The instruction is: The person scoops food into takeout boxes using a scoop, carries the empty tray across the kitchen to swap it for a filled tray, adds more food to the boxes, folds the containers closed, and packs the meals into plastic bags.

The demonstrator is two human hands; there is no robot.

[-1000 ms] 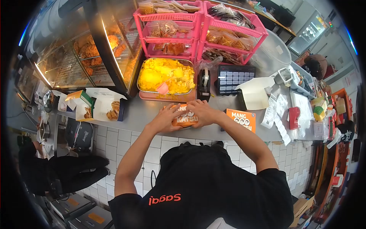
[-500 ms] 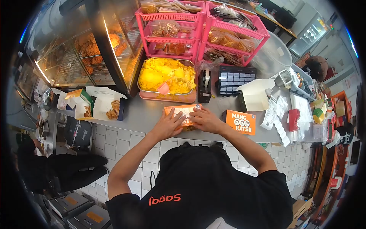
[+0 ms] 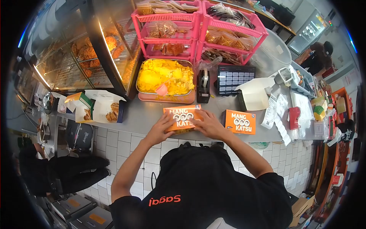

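While bent over the steel counter [image 3: 143, 114], held a closed orange box [image 3: 181, 118] marked with white lettering and three round pictures between both hands, near the counter's front edge. Had the left hand [image 3: 161, 127] half open, fingers slightly spread and curved over the box's left side. Had the right hand [image 3: 211, 124] half open too, fingers spread across the right end of the lid, covering the last of the print.

Had a second orange box [image 3: 240, 122], closed and printed "MANG KATSU", lying apart just to the right. Faced a metal tray [image 3: 185, 94] of yellow food beyond the held box, with a pink scoop [image 3: 161, 90] in it and a pink tray [image 3: 167, 98] beneath. Saw a tape dispenser [image 3: 203, 86] beside it, then a tablet [image 3: 235, 79] with a lit grid, an open box [image 3: 256, 94] and curling receipts [image 3: 270, 112]. Had pink racks [image 3: 169, 18] of packets behind, and to the left a glass display case [image 3: 103, 57] of fried food above open boxes [image 3: 100, 107] with browned pieces inside. Stood well apart from a person in dark clothes [image 3: 68, 171] at the left.
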